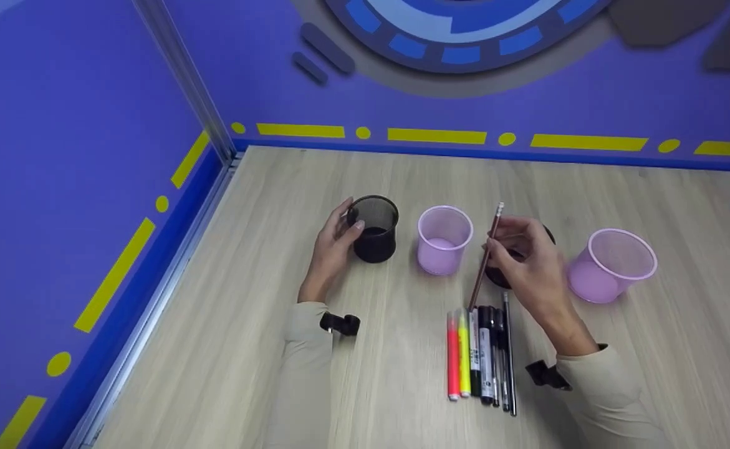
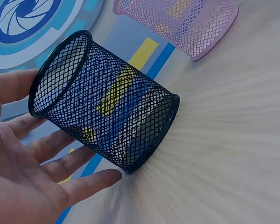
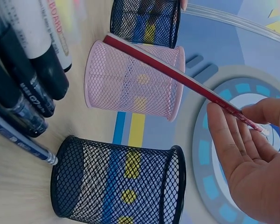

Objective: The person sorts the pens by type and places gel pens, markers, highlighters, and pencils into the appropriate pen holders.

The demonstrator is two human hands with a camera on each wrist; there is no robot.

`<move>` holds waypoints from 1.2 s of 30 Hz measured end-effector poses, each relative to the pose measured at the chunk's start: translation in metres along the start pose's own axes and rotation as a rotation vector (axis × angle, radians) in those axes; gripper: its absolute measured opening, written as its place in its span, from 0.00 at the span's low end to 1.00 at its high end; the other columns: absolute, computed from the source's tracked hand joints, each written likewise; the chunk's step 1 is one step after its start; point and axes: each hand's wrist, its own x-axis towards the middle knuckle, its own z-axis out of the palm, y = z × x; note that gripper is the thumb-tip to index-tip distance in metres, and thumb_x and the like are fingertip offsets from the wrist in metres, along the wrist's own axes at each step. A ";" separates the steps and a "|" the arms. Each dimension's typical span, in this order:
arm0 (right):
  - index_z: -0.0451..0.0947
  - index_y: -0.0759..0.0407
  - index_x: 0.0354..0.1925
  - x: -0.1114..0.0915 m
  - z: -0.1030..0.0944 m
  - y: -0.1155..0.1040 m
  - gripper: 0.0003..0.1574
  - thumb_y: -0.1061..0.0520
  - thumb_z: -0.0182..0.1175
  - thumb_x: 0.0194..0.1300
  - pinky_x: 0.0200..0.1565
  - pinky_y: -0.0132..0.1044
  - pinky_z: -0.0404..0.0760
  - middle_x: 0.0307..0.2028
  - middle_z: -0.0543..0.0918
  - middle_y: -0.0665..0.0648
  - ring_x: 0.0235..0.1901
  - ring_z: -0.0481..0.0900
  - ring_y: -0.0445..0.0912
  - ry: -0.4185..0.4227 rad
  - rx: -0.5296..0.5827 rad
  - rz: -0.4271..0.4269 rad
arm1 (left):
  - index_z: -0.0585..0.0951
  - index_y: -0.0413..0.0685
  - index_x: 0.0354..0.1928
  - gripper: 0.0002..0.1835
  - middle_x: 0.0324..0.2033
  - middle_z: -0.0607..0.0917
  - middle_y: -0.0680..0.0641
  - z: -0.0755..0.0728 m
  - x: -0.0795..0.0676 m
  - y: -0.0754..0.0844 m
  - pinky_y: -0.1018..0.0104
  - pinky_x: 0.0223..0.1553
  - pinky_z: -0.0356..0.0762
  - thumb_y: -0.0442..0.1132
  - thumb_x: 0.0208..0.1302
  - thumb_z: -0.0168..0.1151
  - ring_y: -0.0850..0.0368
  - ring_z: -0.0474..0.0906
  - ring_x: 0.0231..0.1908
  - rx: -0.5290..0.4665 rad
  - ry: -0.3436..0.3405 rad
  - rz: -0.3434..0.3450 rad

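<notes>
My left hand [image 1: 330,249] holds the left black mesh pen cup [image 1: 375,248], thumb at the rim and fingers along its side. My right hand [image 1: 536,268] pinches a dark red pencil [image 3: 163,70] near its white eraser end, with the other end slanting down. In the head view that lower end overlaps the tops of a row of pens and markers. Behind the right hand stands a second black mesh cup [image 3: 123,182], partly hidden in the head view. A pink mesh cup [image 1: 441,252] stands between the two black ones.
Another pink mesh cup [image 1: 595,284] stands at the right. Side by side in front lie a red highlighter [image 1: 452,358], a yellow highlighter [image 1: 464,355], a whiteboard marker [image 1: 475,352], several dark pens and a black pencil [image 1: 512,368]. Blue walls [image 1: 90,156] border the wooden table [image 1: 227,299].
</notes>
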 end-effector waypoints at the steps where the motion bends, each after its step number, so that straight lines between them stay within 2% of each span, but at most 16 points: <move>1: 0.74 0.76 0.58 0.001 0.001 0.000 0.22 0.78 0.64 0.67 0.38 0.34 0.89 0.43 0.84 0.67 0.38 0.85 0.41 0.001 0.001 0.005 | 0.64 0.45 0.82 0.34 0.77 0.68 0.40 0.000 0.000 -0.001 0.56 0.75 0.63 0.41 0.79 0.61 0.47 0.65 0.76 -0.003 -0.001 -0.002; 6: 0.74 0.75 0.59 0.007 0.003 -0.003 0.23 0.77 0.64 0.67 0.38 0.33 0.89 0.44 0.84 0.66 0.37 0.85 0.42 -0.012 -0.008 0.009 | 0.64 0.45 0.82 0.34 0.77 0.69 0.41 0.001 0.001 -0.002 0.57 0.75 0.64 0.41 0.79 0.61 0.48 0.66 0.75 -0.002 -0.004 0.009; 15: 0.72 0.75 0.60 0.020 0.011 -0.006 0.23 0.78 0.63 0.68 0.38 0.37 0.90 0.46 0.83 0.70 0.39 0.87 0.46 -0.035 0.061 -0.016 | 0.66 0.48 0.81 0.33 0.76 0.70 0.41 0.003 0.002 -0.006 0.54 0.74 0.65 0.43 0.79 0.62 0.46 0.67 0.74 -0.006 0.003 0.014; 21: 0.73 0.74 0.60 0.032 0.017 -0.009 0.22 0.76 0.64 0.69 0.37 0.39 0.90 0.46 0.83 0.68 0.39 0.87 0.47 -0.046 0.100 -0.034 | 0.66 0.48 0.81 0.33 0.75 0.71 0.40 0.003 0.003 -0.008 0.53 0.74 0.66 0.42 0.79 0.62 0.46 0.68 0.74 -0.065 0.006 -0.003; 27: 0.72 0.74 0.59 0.045 0.024 -0.014 0.22 0.77 0.63 0.69 0.38 0.40 0.90 0.45 0.81 0.67 0.39 0.87 0.48 -0.029 0.206 -0.010 | 0.66 0.49 0.81 0.33 0.75 0.71 0.41 0.005 0.004 -0.009 0.57 0.73 0.68 0.42 0.80 0.61 0.49 0.68 0.74 -0.074 0.014 -0.008; 31: 0.72 0.73 0.59 0.054 0.030 -0.018 0.22 0.77 0.62 0.69 0.38 0.41 0.91 0.45 0.81 0.66 0.40 0.88 0.50 -0.024 0.277 0.012 | 0.66 0.48 0.81 0.33 0.75 0.72 0.40 0.005 0.004 -0.010 0.56 0.72 0.68 0.41 0.79 0.62 0.47 0.69 0.73 -0.073 0.018 -0.004; 36: 0.73 0.71 0.58 0.067 0.039 -0.023 0.21 0.76 0.62 0.69 0.38 0.42 0.91 0.44 0.81 0.65 0.40 0.88 0.52 -0.015 0.332 -0.007 | 0.66 0.47 0.81 0.33 0.73 0.73 0.38 0.006 0.005 -0.011 0.54 0.73 0.68 0.41 0.79 0.62 0.45 0.70 0.73 -0.079 0.022 0.005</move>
